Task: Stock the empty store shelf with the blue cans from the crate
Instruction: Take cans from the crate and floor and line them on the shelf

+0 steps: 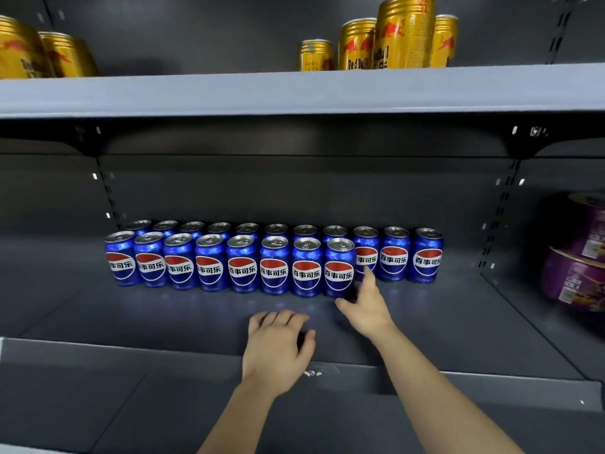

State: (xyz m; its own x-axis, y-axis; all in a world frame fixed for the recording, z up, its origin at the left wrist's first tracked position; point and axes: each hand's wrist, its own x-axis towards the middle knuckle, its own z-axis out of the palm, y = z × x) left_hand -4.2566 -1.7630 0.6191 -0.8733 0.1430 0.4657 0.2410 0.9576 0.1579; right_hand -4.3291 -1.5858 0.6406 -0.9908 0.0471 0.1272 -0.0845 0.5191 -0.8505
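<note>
While left hand (278, 345) hangs palm-down over shelf (131, 316), fingers loose, empty, right hand (366, 309) fingers spread beside end blue can (339, 268).

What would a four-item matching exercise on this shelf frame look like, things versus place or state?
Things
1. blue cans
2. gold cans
3. purple tubs
4. left hand

Place or state
a. stacked at far right
b. on the upper shelf
c. palm down, holding nothing
d. two rows on the lower shelf

Pairs: 1-d, 2-b, 3-a, 4-c.
</note>
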